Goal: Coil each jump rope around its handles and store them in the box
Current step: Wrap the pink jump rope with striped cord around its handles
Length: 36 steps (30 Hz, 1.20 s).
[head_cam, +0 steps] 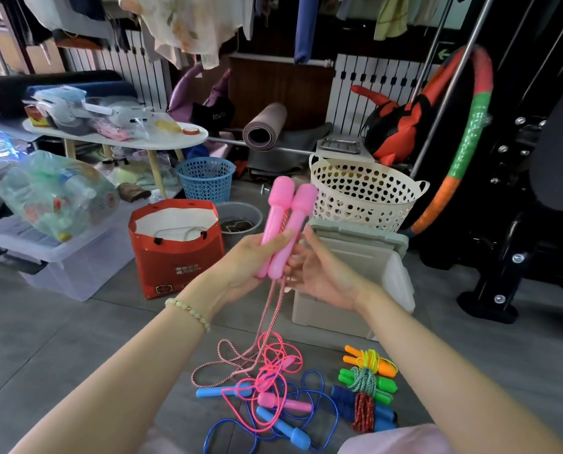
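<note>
Tangled ropes (265,381) beneath raised pink handles (294,221)

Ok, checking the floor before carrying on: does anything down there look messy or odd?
Yes. The pink rope and blue rope on the floor are tangled, unlike the three coiled ropes beside them. The striped cord from the pink handles in the left hand trails into that heap.
</note>
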Motion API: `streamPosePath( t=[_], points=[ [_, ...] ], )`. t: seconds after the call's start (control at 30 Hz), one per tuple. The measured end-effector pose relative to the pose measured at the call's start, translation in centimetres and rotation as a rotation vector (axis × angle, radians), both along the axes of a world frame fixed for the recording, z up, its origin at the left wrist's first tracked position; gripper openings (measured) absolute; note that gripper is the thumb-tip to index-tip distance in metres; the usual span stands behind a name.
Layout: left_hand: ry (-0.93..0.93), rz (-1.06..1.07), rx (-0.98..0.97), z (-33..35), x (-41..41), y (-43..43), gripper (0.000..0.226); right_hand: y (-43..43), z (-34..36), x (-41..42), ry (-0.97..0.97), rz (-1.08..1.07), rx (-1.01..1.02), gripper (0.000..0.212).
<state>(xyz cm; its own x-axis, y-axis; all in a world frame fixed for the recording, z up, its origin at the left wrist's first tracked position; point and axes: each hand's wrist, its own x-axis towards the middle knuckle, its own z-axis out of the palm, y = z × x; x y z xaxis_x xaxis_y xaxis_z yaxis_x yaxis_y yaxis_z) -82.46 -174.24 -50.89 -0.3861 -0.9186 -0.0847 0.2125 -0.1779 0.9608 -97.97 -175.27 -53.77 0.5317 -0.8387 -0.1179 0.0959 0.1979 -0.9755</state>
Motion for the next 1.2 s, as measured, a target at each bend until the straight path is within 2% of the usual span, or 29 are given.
streamPosePath(
  t=[0.07, 0.13, 0.2, 0.3, 0.4, 0.47, 0.53, 0.63, 0.77, 0.83, 0.9, 1.07, 1.2],
  points=[
    [0.102, 0.053, 0.07, 0.0, 1.0, -0.7, 0.02, 0.4, -0.2, 0.7, -0.006, 0.017, 0.096, 0.051],
    [0.201, 0.099, 0.132, -0.4, 2.0, -1.5, 0.021, 0.4, -0.1, 1.2, 0.135, -0.066, 0.008, 0.027],
    [0.205, 0.118, 0.153, -0.7, 2.7, -1.9, 0.024, 0.5, 0.0, 1.3, 0.361, -0.178, -0.193, 0.012],
    [0.153, 0.132, 0.15, -1.1, 2.8, -2.0, 0.027, 0.3, 0.2, 1.0, 0.762, -0.221, -0.608, 0.015],
    [0.153, 0.145, 0.169, -1.1, 2.9, -2.3, 0.026, 0.5, 0.8, 1.1, 1.3, -0.25, -1.009, 0.016],
    [0.184, 0.151, 0.196, -1.0, 3.3, -2.5, 0.026, 0.2, 1.0, 1.1, 1.433, -0.361, -1.261, 0.021],
    [0.205, 0.163, 0.216, -1.0, 3.9, -2.8, 0.026, 0.3, 1.2, 1.1, 1.446, -0.408, -1.328, 0.027],
    [0.139, 0.14, 0.224, -1.4, 4.8, -2.9, 0.023, 0.9, 1.9, 0.6, 1.383, -0.287, -1.122, 0.03],
    [-0.239, -0.012, 0.103, -2.3, 5.0, -2.2, 0.023, 1.6, 3.6, -0.7, 1.153, -0.387, -1.165, 0.026],
    [-0.425, -0.126, 0.032, -2.3, 4.4, -1.4, 0.022, 1.5, 3.6, -1.5, 1.0, -0.415, -1.073, 0.019],
    [-0.562, -0.274, -0.025, -2.3, 3.7, -0.7, 0.024, 1.4, 3.4, -1.8, 0.955, -0.413, -1.0, 0.014],
    [-0.806, -0.493, -0.198, -1.7, 2.6, 0.1, 0.028, 1.5, 2.6, -1.3, 0.8, -0.342, -0.826, 0.018],
    [-0.981, -0.487, -0.378, -1.2, 1.6, 0.8, 0.035, 1.4, 2.2, -1.0, 0.667, -0.256, -0.693, 0.026]
  ],
)
